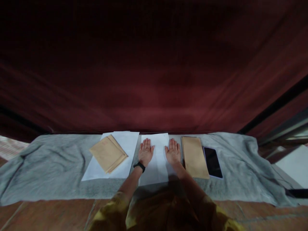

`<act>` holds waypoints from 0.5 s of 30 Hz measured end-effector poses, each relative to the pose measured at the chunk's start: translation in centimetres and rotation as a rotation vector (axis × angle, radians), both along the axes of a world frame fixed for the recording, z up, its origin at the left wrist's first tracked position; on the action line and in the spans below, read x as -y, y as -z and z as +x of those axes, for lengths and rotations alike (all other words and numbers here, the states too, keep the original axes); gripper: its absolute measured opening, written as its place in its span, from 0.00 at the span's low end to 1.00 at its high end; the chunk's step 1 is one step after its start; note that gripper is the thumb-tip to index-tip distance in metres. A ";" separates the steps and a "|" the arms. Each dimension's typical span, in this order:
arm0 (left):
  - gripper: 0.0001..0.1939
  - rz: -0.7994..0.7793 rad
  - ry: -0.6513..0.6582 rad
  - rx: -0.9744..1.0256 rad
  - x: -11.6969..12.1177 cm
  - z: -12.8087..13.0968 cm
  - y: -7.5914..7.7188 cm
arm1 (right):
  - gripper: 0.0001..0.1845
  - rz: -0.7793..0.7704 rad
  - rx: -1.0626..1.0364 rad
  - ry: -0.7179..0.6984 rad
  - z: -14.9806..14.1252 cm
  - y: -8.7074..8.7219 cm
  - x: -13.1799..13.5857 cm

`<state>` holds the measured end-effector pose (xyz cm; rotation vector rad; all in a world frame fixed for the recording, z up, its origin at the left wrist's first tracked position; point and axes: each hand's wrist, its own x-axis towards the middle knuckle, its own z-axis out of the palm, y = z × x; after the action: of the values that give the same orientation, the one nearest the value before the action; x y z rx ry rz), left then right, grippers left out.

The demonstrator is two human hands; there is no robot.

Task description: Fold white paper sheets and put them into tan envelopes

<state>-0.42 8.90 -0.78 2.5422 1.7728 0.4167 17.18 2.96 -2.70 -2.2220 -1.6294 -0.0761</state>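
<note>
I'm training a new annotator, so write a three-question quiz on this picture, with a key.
1. Which wrist wears the black band? A: left. B: right. C: both.
2. True or false: the dark-screened device lies beside folded or stacked brown paper.
3. Fill in: between the left hand and right hand shows a ____ sheet.
Key: 1 A; 2 true; 3 white.

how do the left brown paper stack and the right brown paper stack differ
The left brown paper stack sits askew; the right brown paper stack lies closer to straight.
The left one looks squarish, the right one long and narrow.
The left one rests on white paper, the right one on grey cloth.
Both lie flat.
</note>
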 end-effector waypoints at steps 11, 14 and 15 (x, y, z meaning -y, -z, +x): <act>0.28 0.086 0.245 -0.052 12.2 -3.4 1.0 | 0.31 0.055 -0.005 -0.042 0.0 -1.3 0.6; 0.28 0.062 0.297 -0.054 12.9 -3.1 0.5 | 0.29 0.120 -0.046 -0.147 -1.9 -1.2 2.8; 0.28 0.055 0.305 -0.049 13.0 -3.3 0.5 | 0.29 0.129 -0.054 -0.208 -2.7 -1.1 4.0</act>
<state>-3.68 -4.13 -1.26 2.8194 1.3686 0.3994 14.45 -1.00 -1.60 -1.9322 -1.7636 -0.0622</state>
